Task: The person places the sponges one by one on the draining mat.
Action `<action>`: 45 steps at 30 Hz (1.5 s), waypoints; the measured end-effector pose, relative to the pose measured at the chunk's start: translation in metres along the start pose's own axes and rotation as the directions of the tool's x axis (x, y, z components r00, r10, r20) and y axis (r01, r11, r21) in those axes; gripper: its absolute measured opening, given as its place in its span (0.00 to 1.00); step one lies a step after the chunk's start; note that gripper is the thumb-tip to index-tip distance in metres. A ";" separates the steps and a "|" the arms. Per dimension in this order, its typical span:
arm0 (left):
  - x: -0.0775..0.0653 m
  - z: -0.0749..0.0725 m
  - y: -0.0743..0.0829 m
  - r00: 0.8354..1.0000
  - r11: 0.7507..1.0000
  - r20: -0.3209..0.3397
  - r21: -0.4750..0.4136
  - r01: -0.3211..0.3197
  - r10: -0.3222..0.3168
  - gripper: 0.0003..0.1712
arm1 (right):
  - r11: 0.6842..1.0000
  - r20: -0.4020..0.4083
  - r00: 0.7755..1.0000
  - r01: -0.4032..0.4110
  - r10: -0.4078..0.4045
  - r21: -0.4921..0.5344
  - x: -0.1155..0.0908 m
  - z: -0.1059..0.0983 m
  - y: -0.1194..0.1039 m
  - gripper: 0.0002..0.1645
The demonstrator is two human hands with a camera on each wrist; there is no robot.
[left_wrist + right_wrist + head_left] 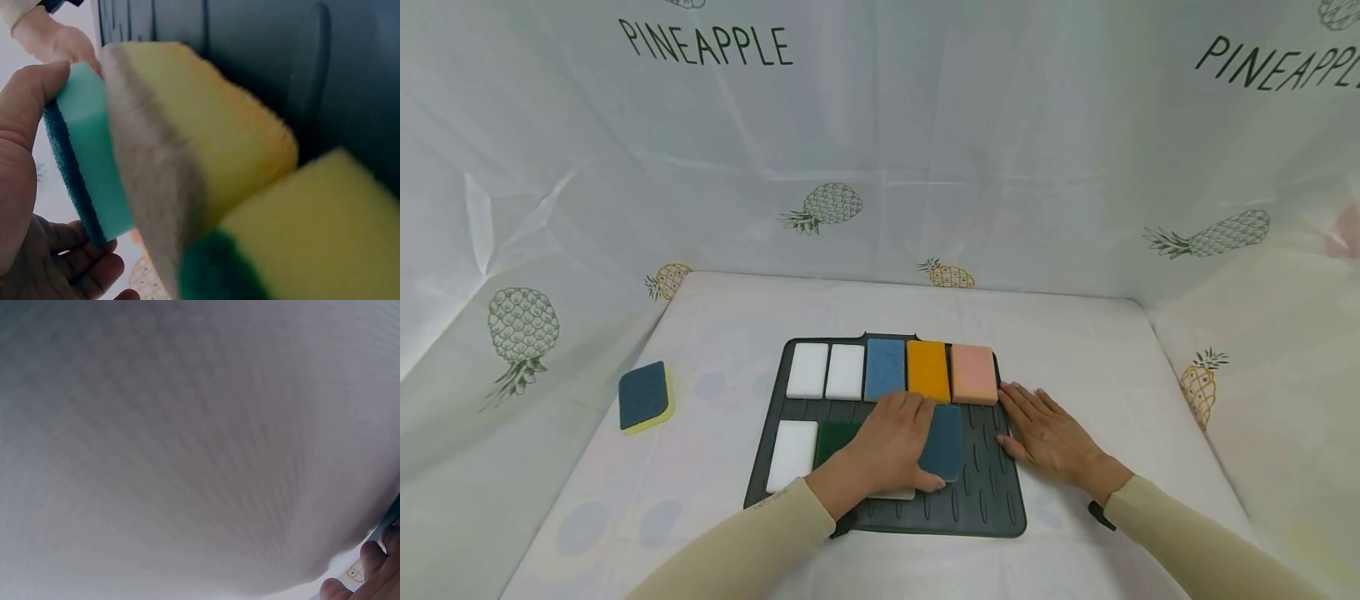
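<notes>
My left hand (887,446) grips a scouring sponge with a dark blue face (944,446), thumb on one edge and fingers at the opposite edge. Its teal foam side (103,156) shows in the left wrist view. Beside it are a sponge with a greyish face and yellow foam (212,119), mostly under my hand in the head view, and a dark green-faced sponge (835,440). These are in the near row on a black ridged mat (988,500). My right hand (1048,437) lies with extended fingers at the mat's right edge, fingertips by the pink sponge (973,375).
Along the mat's far row sit white sponges (807,372), a blue one (885,370) and an orange one (928,371). Another white sponge (792,456) begins the near row. Off to the left, a blue-and-yellow sponge (643,397) lies on the white-covered table (715,467).
</notes>
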State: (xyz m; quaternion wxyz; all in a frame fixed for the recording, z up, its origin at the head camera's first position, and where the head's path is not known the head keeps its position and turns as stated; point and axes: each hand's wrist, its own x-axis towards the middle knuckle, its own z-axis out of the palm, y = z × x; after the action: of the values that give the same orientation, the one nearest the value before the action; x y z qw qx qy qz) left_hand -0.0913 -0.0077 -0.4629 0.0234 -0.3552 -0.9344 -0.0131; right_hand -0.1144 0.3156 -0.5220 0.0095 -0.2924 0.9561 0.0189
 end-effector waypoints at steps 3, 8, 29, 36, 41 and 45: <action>0.001 0.004 0.006 1.000 1.000 0.026 0.011 0.003 -0.004 0.67 | 1.000 0.001 1.000 -0.002 0.002 0.000 0.000 0.000 0.000 0.48; 0.003 0.009 0.013 0.999 0.999 0.045 0.034 -0.013 0.011 0.68 | 1.000 0.004 1.000 -0.008 0.008 0.003 0.000 -0.001 -0.001 0.48; -0.002 0.016 0.018 0.995 0.997 0.092 0.077 0.031 -0.038 0.67 | 1.000 0.005 1.000 -0.017 0.017 0.022 0.000 0.000 -0.002 0.48; -0.003 0.017 0.015 0.994 0.997 0.098 0.059 0.042 -0.048 0.68 | 1.000 0.005 1.000 -0.016 0.016 0.020 0.000 0.000 -0.002 0.48; -0.002 0.017 0.012 0.994 0.999 0.101 0.013 0.043 -0.045 0.68 | 1.000 0.000 1.000 -0.014 0.014 0.017 0.000 -0.001 -0.002 0.48; -0.002 0.016 0.012 0.993 0.999 0.106 0.003 0.042 -0.042 0.68 | 1.000 -0.003 1.000 -0.014 0.014 0.013 0.000 -0.001 -0.002 0.48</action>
State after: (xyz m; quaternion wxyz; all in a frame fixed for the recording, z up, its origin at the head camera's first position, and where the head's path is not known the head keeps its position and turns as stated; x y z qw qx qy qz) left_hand -0.0825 0.0001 -0.4785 -0.0266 -0.3357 -0.9416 0.0056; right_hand -0.1130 0.3137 -0.5213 0.0101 -0.2855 0.9583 0.0123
